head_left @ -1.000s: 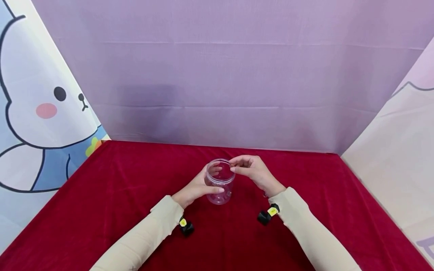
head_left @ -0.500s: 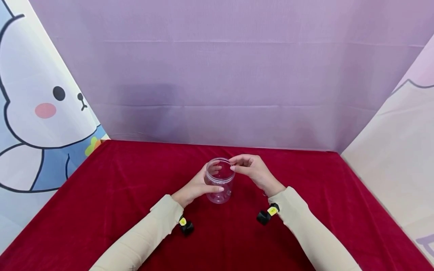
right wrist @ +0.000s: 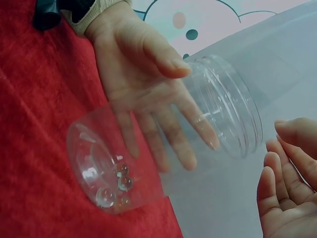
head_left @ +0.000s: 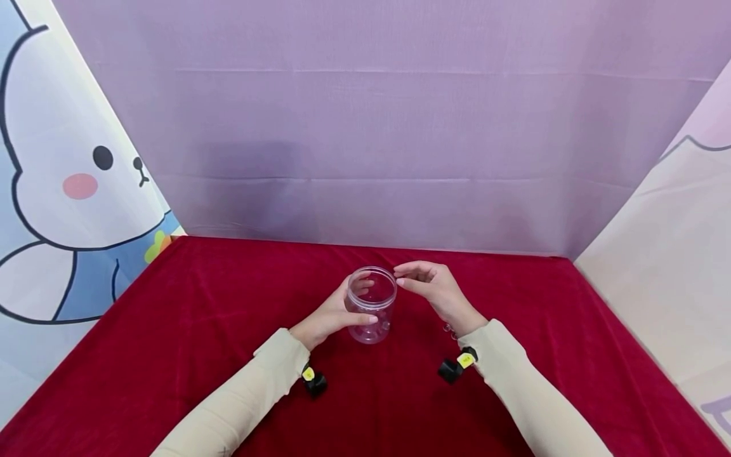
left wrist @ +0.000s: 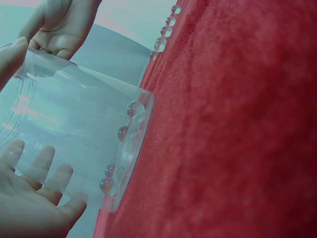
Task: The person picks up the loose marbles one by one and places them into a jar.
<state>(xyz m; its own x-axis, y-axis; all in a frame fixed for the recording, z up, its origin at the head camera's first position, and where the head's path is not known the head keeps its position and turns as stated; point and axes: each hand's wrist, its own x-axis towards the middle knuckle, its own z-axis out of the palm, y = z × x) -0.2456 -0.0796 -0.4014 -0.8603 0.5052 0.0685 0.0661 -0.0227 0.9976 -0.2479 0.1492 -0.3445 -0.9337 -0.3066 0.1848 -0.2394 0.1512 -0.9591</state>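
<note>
Gripping the clear jar (head_left: 372,304) round its side, the left hand (head_left: 329,320) looks like its main steadying hold. The jar stands upright near the middle of the table (head_left: 143,381), apparently resting on it, with a few clear marbles (right wrist: 125,183) at its bottom. Just beside the jar's rim, the right hand (head_left: 436,289) has loosely bent fingers and nothing visible between them. A knock from those fingertips against the rim could tilt the light-looking jar, particularly if the left hand slackened on its smooth wall, and the marbles would probably spill. Loose marbles (left wrist: 166,31) lie in a row near the right wrist; a low sweep of the right sleeve (head_left: 511,362) could set them rolling.
</note>
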